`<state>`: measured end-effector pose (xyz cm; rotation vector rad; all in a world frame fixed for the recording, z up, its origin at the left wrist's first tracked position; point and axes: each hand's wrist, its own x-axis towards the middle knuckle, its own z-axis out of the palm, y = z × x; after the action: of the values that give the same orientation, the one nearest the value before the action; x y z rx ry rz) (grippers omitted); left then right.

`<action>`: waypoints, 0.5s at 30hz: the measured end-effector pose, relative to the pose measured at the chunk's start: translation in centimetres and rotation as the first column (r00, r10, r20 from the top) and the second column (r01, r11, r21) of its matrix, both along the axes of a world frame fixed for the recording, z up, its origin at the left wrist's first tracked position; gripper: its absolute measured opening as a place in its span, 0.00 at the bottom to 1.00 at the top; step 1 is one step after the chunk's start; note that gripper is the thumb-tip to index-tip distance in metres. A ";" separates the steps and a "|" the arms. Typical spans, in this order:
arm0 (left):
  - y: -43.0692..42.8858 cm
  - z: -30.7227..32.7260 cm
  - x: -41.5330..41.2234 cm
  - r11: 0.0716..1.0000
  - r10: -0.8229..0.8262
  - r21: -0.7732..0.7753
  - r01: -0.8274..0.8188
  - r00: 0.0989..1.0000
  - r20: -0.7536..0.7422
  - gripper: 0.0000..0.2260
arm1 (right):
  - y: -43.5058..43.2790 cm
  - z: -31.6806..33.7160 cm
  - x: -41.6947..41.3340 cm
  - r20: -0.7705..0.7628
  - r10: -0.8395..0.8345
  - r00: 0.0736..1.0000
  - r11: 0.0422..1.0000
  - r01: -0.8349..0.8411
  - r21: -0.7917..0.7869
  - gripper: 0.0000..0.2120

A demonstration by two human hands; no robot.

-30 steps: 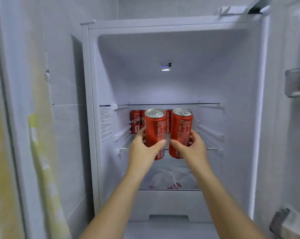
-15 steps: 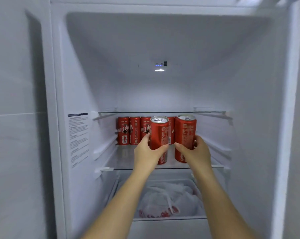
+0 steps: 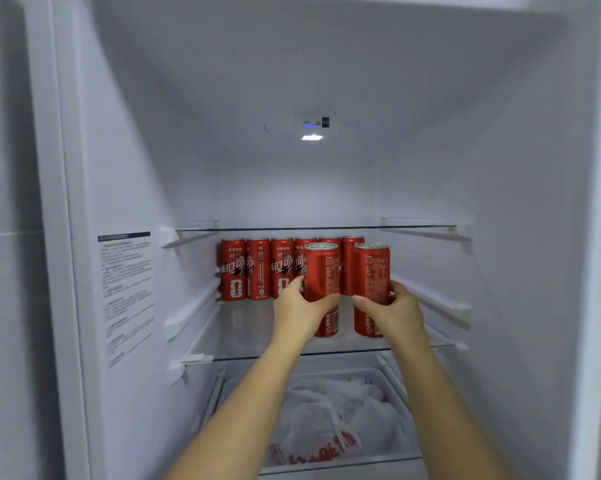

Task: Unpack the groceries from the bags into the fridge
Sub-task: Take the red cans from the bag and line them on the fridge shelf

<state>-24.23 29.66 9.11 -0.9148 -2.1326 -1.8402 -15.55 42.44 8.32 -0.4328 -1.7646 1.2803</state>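
Observation:
I look into an open white fridge [image 3: 126,168]. My left hand [image 3: 297,306] grips a tall red soda can [image 3: 321,271], and my right hand [image 3: 392,311] grips a second red can [image 3: 371,271] just to its right. Both cans are upright over the front part of the glass shelf [image 3: 243,355]; whether they touch it I cannot tell. Behind them a row of several red cans [image 3: 257,268] stands along the back of the same shelf.
A thin glass shelf [image 3: 313,228] lies just above the cans. Below, a clear drawer [image 3: 389,379] holds a white plastic bag [image 3: 330,420] with red print. A label sticker [image 3: 126,292] is on the left inner wall. A small light [image 3: 312,137] glows on the back wall.
Both hands have carried the two cans deeper into the fridge, over the shelf and closer to the back row. The view has closed in on the fridge interior.

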 end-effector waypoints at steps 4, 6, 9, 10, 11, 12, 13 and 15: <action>0.4 -0.3 -0.6 1.000 -0.019 0.000 0.019 0.999 0.028 0.17 | 0.4 -0.3 -0.6 0.023 -0.013 1.000 1.000 0.013 -0.011 0.23; 0.7 -0.2 -0.9 1.000 -0.027 -0.010 0.027 0.999 0.029 0.18 | 0.7 -0.3 -0.9 0.026 -0.015 1.000 1.000 0.016 -0.018 0.22; 0.9 0.0 -1.3 0.998 -0.023 -0.050 0.024 1.000 0.015 0.20 | 0.8 -0.2 -1.1 0.036 -0.021 0.999 1.000 0.021 -0.010 0.23; 0.8 0.1 -1.4 0.997 -0.030 -0.077 0.031 0.999 0.011 0.21 | 0.9 -0.2 -1.1 0.049 -0.024 0.999 1.000 0.024 0.006 0.24; 0.7 0.0 -1.6 0.992 -0.045 -0.114 0.046 0.999 0.010 0.23 | 0.9 -0.2 -0.9 0.066 -0.025 0.997 0.999 0.023 0.028 0.26; 0.6 -0.1 -1.7 0.986 -0.063 -0.155 0.065 0.998 0.017 0.26 | 1.1 -0.2 -0.8 0.088 -0.027 0.996 0.998 0.022 0.055 0.29; 0.4 -0.3 -2.0 0.978 -0.074 -0.195 0.078 0.997 0.027 0.29 | 1.2 -0.2 -0.6 0.114 -0.036 0.993 0.996 0.027 0.085 0.32; 0.4 -0.4 -2.3 0.965 -0.066 -0.251 0.074 0.997 0.042 0.33 | 1.7 -0.1 -0.7 0.159 -0.078 0.984 0.990 0.058 0.129 0.36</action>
<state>-26.53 30.05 8.74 -1.0303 -2.4257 -1.6489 -16.26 44.11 8.20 -0.5354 -1.9374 1.1066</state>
